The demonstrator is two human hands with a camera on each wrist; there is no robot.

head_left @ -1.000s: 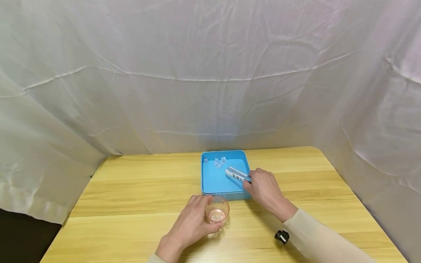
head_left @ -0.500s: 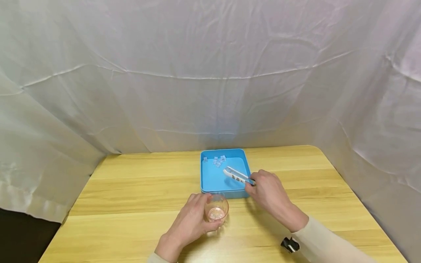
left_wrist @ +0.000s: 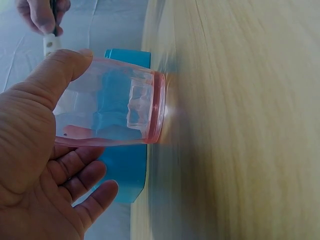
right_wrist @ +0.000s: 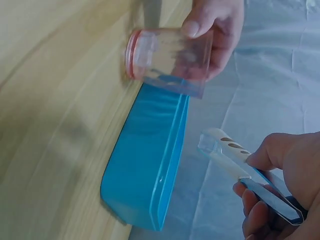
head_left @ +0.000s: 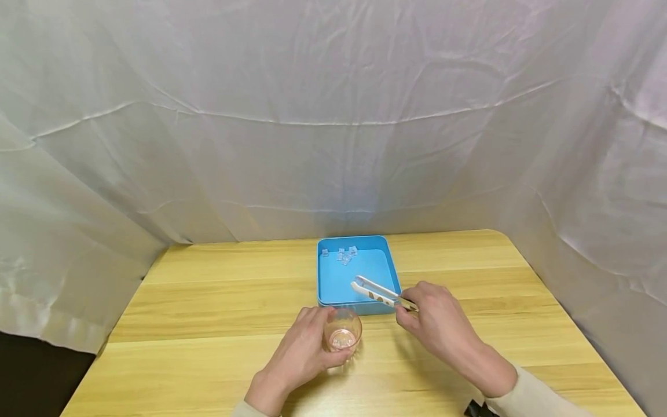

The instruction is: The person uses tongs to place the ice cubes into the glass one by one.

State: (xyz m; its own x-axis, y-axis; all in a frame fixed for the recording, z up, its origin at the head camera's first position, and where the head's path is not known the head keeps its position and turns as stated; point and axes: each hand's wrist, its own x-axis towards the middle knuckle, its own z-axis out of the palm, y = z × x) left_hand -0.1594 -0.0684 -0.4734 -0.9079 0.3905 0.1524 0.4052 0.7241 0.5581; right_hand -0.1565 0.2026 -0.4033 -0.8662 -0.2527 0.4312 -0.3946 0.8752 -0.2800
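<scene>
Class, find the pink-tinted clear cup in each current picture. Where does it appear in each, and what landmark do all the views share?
Head: below the picture's centre, the cup held in the left hand.
Left wrist: left of centre, the cup turned sideways, base to the right.
Right wrist: upper middle, the cup sideways, base to the left.
Shared landmark: the blue tray, also visible in both wrist views.

Walled on three sides by creased, silvery-grey curtains (head_left: 323, 168) around a yellow wood-grain surface (head_left: 208, 304); black below them at far left.
</scene>
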